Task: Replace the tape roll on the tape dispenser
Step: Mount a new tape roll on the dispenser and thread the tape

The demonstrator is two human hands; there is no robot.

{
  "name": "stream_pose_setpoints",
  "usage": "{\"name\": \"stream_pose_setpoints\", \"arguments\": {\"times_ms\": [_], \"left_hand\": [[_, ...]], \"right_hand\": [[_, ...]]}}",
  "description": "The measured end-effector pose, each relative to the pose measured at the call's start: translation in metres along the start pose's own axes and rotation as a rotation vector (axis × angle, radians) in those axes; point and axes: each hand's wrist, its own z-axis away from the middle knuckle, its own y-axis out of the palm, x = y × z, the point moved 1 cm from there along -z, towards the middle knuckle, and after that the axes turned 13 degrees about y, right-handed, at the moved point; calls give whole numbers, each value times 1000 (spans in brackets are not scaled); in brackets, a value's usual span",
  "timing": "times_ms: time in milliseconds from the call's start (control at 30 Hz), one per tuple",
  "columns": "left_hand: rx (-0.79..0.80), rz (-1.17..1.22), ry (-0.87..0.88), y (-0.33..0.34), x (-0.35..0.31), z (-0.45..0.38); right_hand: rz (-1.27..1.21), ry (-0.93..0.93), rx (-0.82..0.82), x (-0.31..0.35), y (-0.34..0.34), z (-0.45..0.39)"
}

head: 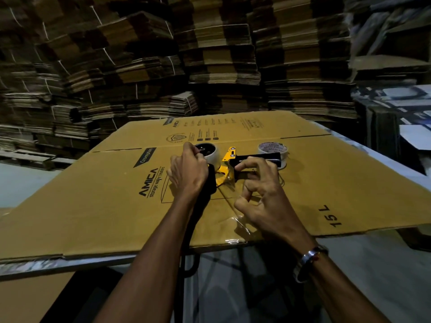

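A yellow and black tape dispenser (229,160) lies on a flattened cardboard box (116,206). A clear tape roll (211,153) sits on its black hub. My left hand (189,173) grips the dispenser at the roll, fingers curled. My right hand (263,197) pinches a strip of clear tape (235,217) that runs from the dispenser's front toward me; thumb and forefinger are closed together, the other fingers spread near the black handle (261,157). A second roll (272,149) with a printed core stands behind the handle.
The cardboard box lies over a pale table (349,264) and overhangs its edge. Tall stacks of flattened cartons (210,54) wall the back and left. Loose white and dark sheets (401,101) pile at the right. A bracelet is on my right wrist.
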Motion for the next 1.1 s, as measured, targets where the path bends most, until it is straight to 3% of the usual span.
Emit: {"name": "stream_pose_setpoints", "arguments": {"times_ms": [367, 633, 767, 867, 1000, 1100], "left_hand": [[20, -18, -8, 1, 0, -2], [154, 27, -11, -6, 4, -5], [0, -60, 82, -21, 2, 2], [-96, -6, 256, -45, 3, 37], [162, 25, 405, -58, 13, 99], [248, 12, 444, -53, 17, 120]], "right_hand": [[-41, 2, 3, 1, -2, -2], [8, 59, -27, -1, 1, 8], [82, 16, -29, -1, 2, 14], [153, -26, -26, 2, 4, 17], [202, -40, 2, 7, 7, 20], [233, -24, 16, 14, 11, 23]]}}
